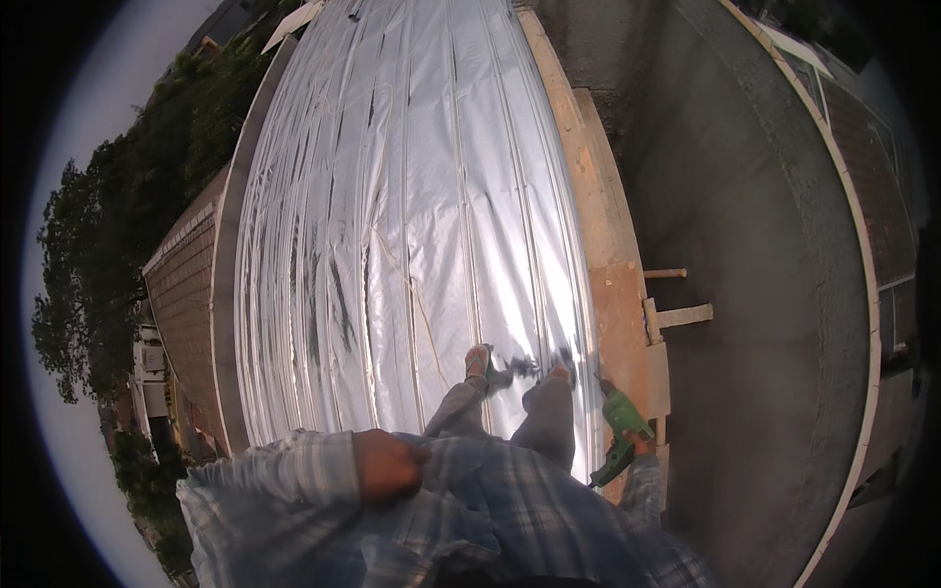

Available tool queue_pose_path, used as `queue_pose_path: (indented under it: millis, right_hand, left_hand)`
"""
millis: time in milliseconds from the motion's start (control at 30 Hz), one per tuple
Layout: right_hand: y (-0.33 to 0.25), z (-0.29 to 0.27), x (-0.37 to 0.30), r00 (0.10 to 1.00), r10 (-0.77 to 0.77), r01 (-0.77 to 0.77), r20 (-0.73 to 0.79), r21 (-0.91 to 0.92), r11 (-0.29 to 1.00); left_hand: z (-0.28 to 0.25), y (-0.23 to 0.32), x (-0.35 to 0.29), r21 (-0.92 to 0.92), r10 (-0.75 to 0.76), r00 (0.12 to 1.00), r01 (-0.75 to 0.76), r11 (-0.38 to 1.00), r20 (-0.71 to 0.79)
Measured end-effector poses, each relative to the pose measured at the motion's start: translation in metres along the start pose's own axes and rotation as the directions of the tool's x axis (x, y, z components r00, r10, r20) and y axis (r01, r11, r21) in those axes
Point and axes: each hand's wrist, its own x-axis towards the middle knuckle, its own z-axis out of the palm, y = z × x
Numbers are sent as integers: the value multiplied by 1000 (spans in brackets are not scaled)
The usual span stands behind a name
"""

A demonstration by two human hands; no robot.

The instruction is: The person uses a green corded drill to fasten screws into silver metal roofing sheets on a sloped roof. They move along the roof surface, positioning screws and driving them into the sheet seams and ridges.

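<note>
The right hand (644, 447) has its fingers wrapped around a green, pistol-shaped power drill (624, 416). The drill is at the right edge of a silver foil-covered roof surface (431, 176), over the brown, flat ledge (619, 304) that runs along that edge; its narrow front end points away from the person, up and slightly left, and I cannot tell whether the tip touches anything. The left hand (390, 465) is before the person's blue-grey plaid shirt (510, 505), well apart from the drill. Its fingers look curled inward, but blur and the angle keep me from telling whether they pinch something.

The person's feet, below grey trousers (549, 421), are on the foil just left of the drill. A thin, pale cord (423, 309) lies loosely over the long ribs. Beyond the ledge stands a tall, curved-looking grey wall (755, 294).
</note>
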Motion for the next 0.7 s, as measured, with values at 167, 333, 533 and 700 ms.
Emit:
queue_pose_path:
  millis: [167, 333, 533, 700]
  right_hand:
    - [-21, 88, -104, 998, -25, 41, -63, 263, 964]
    - [0, 146, -142, 986, -166, 161, -8, 292, 943]
    - [-44, 229, -151, 942, -319, 302, 106, 148, 942]
    - [-74, 271, -136, 884, -373, 377, 281, 41, 925]
  left_hand:
    - [-22, -27, -27, 172, 165, 978, -142, 975, -124]
    - [-40, -63, -72, 247, 309, 938, -266, 932, -159]
    - [-47, -98, -137, -232, 406, 883, -457, 859, -235]
    - [-40, -121, -200, -477, 286, 730, -641, 601, -621]
